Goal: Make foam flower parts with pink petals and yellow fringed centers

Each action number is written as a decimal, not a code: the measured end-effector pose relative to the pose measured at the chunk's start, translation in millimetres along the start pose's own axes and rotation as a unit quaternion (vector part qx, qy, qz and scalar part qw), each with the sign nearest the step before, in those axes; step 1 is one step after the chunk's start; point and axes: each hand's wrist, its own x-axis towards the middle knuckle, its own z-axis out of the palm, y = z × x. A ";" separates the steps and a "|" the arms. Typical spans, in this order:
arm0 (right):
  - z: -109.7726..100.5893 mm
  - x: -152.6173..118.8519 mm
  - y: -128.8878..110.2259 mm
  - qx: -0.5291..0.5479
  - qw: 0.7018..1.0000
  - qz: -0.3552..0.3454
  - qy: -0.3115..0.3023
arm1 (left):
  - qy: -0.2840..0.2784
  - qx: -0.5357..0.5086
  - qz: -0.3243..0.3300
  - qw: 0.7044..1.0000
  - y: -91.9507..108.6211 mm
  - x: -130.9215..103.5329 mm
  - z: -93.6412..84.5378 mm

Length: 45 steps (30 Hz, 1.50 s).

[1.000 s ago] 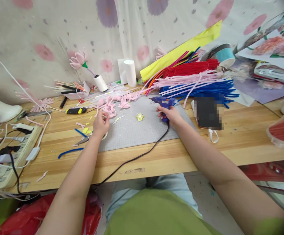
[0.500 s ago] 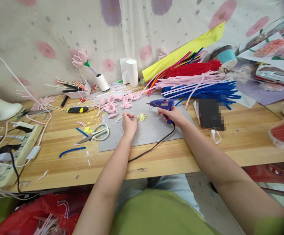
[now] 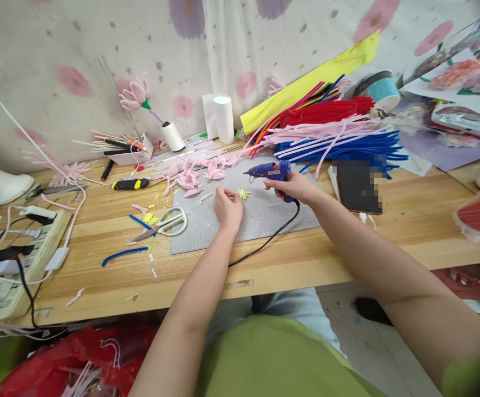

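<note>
In my right hand (image 3: 292, 187) is a purple hot glue gun (image 3: 271, 170), its nozzle pointing left above the grey cutting mat (image 3: 207, 220). My left hand (image 3: 229, 209) is pinched on a small yellow and white flower centre (image 3: 243, 193), just below and left of the nozzle. The nozzle and the flower centre are apart. Pink petals made of pipe cleaner (image 3: 188, 179) lie on the mat behind my left hand. To the left, scissors (image 3: 168, 225) with pale handles rest partly on the mat's edge.
Bundles of blue pipe cleaners (image 3: 339, 149) and red ones (image 3: 326, 114) lie behind the glue gun. At right is a phone (image 3: 358, 187). A finished pink flower (image 3: 134, 96) stands in a white spool (image 3: 172, 137). A power strip (image 3: 28, 264) is at left; the gun's cord (image 3: 268, 242) crosses the mat.
My left hand has moved a little to the right with the flower centre. The glue gun's nozzle has shifted slightly left, so the two are closer together.
</note>
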 end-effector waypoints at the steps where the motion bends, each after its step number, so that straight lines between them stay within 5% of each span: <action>1: 0.0 0.1 -1.1 -0.014 1.000 0.006 -0.013 | 0.009 0.009 0.003 1.000 0.1 -0.5 0.1; 7: -4.3 2.4 -9.6 -0.074 0.995 0.008 -0.069 | 0.021 0.030 -0.006 0.999 -0.7 1.3 -2.2; 21: 5.1 1.3 -29.8 -0.269 0.959 0.049 -0.070 | 0.006 0.083 -0.007 0.996 2.9 0.5 -3.0; 45: 8.6 2.6 -35.2 -0.286 0.953 0.048 -0.086 | 0.004 0.093 0.000 0.996 2.2 1.0 -1.9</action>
